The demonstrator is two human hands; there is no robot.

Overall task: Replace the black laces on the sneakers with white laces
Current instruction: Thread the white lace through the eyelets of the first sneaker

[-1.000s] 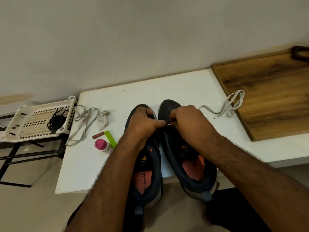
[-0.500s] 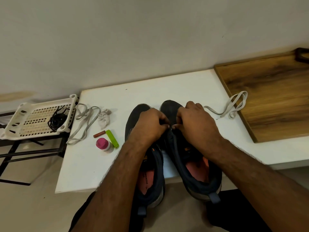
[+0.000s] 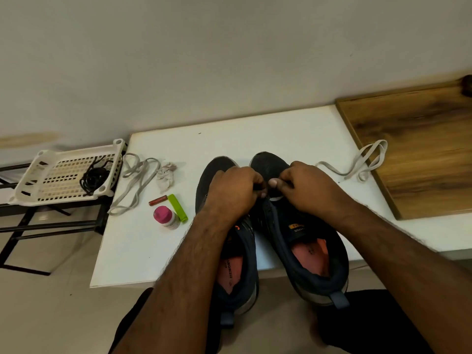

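Two dark sneakers with pink insoles stand toes-away on the white table [image 3: 255, 131], heels over its near edge. My left hand [image 3: 235, 190] and my right hand [image 3: 304, 187] meet with curled fingers over the front eyelets of the right sneaker [image 3: 306, 241]. The left hand grips the eyelet edge and partly covers the left sneaker [image 3: 237, 264]. The right hand pinches a white lace [image 3: 357, 164] whose loose length trails right onto the wooden board. A short strip of it shows under the fingers. Another white lace [image 3: 138, 180] lies at the table's left. Black laces [image 3: 94, 175] lie in the white basket [image 3: 51, 169].
A crumpled tissue [image 3: 166, 175], a small red stick [image 3: 157, 201], a green clip [image 3: 177, 207] and a pink-capped bottle [image 3: 166, 217] lie left of the sneakers. A wooden board [image 3: 419, 149] covers the right end. The basket sits on a black metal rack [image 3: 51, 223] beside the table.
Both hands stay at the right sneaker's front eyelets, with fingertips pressed closer together. The right sneaker has turned slightly, with its heel further right.
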